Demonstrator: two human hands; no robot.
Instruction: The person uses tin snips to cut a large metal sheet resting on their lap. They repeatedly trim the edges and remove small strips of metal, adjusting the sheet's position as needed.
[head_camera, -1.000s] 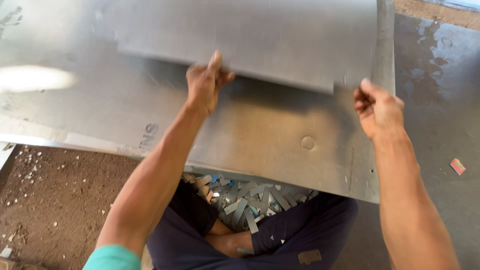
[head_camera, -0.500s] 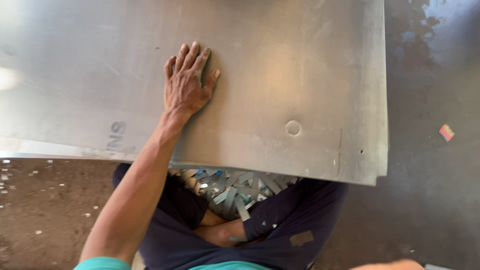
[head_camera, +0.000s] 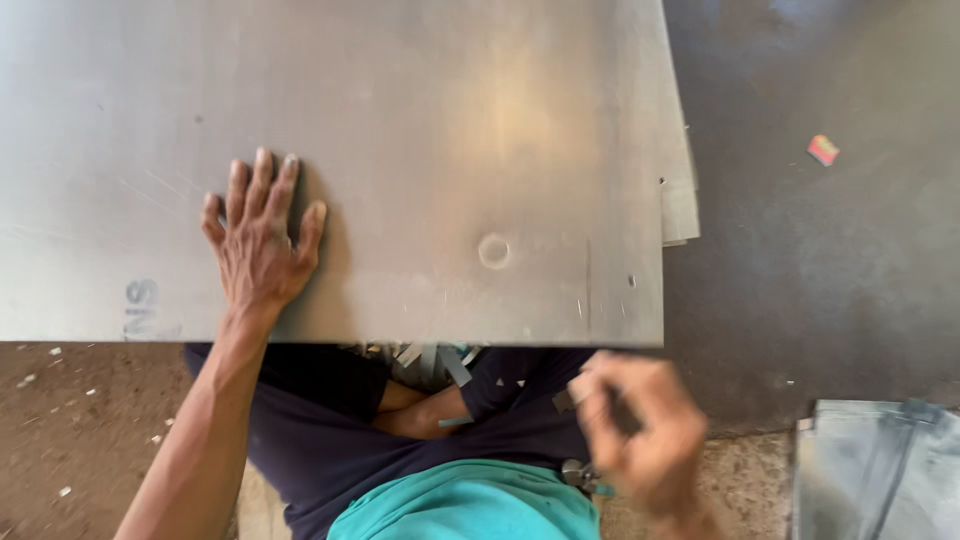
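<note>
— What does the floor look like?
— Dark and stained (head_camera: 830, 260), brown dirt at left (head_camera: 70, 440). A big grey metal sheet (head_camera: 450, 130) lies over it.
— And the hands?
— Left hand (head_camera: 258, 245) spread flat on the sheet; right hand (head_camera: 640, 435) blurred, closed around something dark, cannot tell what.

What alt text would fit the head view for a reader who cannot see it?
A left hand lies flat, fingers spread, on a large grey metal sheet. The blurred right hand is near the lap and seems to grip a small dark object. Metal scraps lie below the sheet's edge.
</note>
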